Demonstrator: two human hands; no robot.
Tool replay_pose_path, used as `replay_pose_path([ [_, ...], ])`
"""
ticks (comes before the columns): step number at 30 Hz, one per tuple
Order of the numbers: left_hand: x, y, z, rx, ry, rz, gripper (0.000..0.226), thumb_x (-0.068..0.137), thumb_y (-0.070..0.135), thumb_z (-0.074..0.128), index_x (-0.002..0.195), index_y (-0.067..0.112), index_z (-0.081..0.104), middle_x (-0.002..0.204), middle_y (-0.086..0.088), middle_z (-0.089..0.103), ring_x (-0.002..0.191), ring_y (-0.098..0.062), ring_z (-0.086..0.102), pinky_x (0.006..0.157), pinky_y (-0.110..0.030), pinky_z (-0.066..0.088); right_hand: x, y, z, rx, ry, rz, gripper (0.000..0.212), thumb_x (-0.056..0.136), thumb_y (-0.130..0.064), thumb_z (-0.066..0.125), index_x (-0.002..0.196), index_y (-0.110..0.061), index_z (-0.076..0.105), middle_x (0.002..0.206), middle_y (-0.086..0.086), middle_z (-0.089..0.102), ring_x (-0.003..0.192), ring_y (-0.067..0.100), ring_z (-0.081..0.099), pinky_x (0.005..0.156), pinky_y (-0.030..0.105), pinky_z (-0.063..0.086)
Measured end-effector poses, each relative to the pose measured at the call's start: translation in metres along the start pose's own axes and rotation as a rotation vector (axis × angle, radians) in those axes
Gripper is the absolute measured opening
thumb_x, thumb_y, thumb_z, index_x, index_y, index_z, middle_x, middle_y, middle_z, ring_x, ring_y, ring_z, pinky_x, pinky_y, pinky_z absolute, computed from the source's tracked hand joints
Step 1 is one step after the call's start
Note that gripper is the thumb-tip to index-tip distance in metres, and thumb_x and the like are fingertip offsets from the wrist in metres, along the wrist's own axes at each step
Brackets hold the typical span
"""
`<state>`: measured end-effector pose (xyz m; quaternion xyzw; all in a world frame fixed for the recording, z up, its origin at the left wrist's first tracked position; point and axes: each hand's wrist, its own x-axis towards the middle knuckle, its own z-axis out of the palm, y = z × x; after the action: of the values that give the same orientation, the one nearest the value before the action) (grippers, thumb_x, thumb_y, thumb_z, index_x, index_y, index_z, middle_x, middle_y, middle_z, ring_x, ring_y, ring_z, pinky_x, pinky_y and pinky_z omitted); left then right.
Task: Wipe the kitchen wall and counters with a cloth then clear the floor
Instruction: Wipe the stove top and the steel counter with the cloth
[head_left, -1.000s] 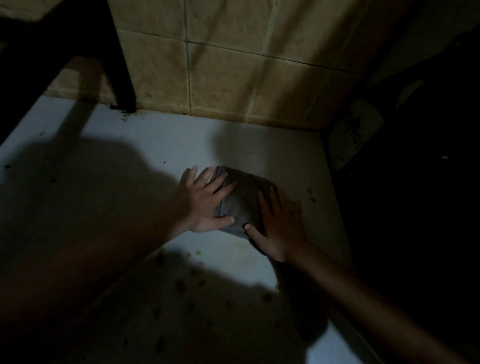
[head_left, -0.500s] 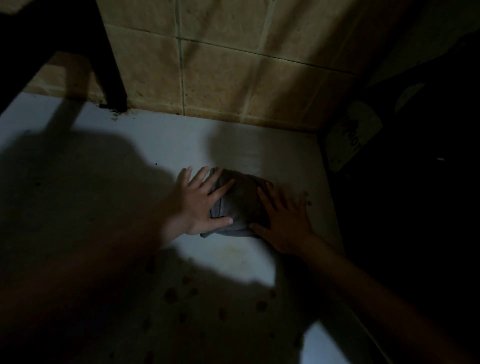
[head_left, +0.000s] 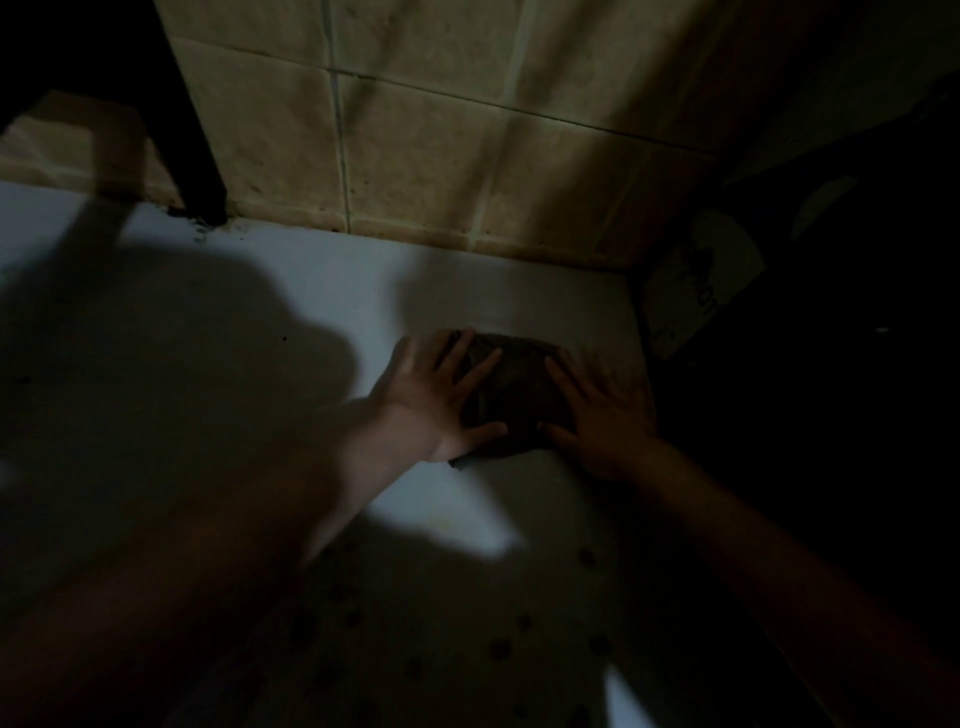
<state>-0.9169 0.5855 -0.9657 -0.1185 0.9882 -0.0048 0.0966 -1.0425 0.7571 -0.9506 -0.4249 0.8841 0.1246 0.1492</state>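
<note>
A dark grey cloth (head_left: 511, 395) lies bunched on the white counter (head_left: 311, 291), close to its right edge. My left hand (head_left: 434, 400) presses flat on the cloth's left part, fingers spread and straight. On the cloth's right part my right hand (head_left: 602, 410) presses down the same way, fingers splayed. The beige tiled wall (head_left: 426, 150) rises just behind the counter. Dark spots (head_left: 498, 647) speckle the counter nearer to me, in shadow.
A black post (head_left: 192, 156) stands at the back left where counter meets wall. Beyond the counter's right edge lies a dark area with a pale printed object (head_left: 696, 291). Heavy shadows from my arms cover the left and near counter.
Both hands have slid the cloth to the right, toward the counter's right edge. The view has shifted a little with them.
</note>
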Motion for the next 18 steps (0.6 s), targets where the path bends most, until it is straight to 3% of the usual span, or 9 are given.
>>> replay_pose_path([
  [2, 0.009, 0.009, -0.002, 0.002, -0.018, 0.021, 0.084, 0.081, 0.079, 0.012, 0.145, 0.035, -0.018, 0.157, -0.005, -0.016, 0.145, -0.028, -0.01, 0.114, -0.052, 0.002, -0.002, 0.012, 0.002, -0.036, 0.005, 0.028, 0.085, 0.08, -0.07, 0.016, 0.149, -0.03, -0.012, 0.159, -0.004, -0.014, 0.146, 0.027, -0.013, 0.114, 0.052, -0.006],
  [6, 0.025, 0.028, -0.006, -0.088, -0.044, 0.072, 0.082, 0.082, 0.077, 0.018, 0.145, 0.037, -0.016, 0.157, -0.006, -0.017, 0.145, -0.029, -0.013, 0.114, -0.05, -0.007, -0.009, 0.03, 0.007, -0.018, -0.017, 0.087, 0.079, 0.091, -0.064, 0.028, 0.148, -0.03, -0.015, 0.158, -0.006, -0.017, 0.145, 0.025, -0.016, 0.113, 0.055, -0.01],
  [18, 0.026, 0.053, -0.01, -0.074, -0.014, 0.218, 0.077, 0.086, 0.071, 0.024, 0.147, 0.038, -0.008, 0.158, -0.006, -0.01, 0.145, -0.031, -0.01, 0.114, -0.051, -0.008, -0.057, 0.032, 0.023, 0.129, -0.043, 0.229, 0.085, 0.089, -0.065, 0.034, 0.149, -0.029, -0.013, 0.158, -0.007, -0.018, 0.145, 0.025, -0.018, 0.113, 0.052, -0.01],
])
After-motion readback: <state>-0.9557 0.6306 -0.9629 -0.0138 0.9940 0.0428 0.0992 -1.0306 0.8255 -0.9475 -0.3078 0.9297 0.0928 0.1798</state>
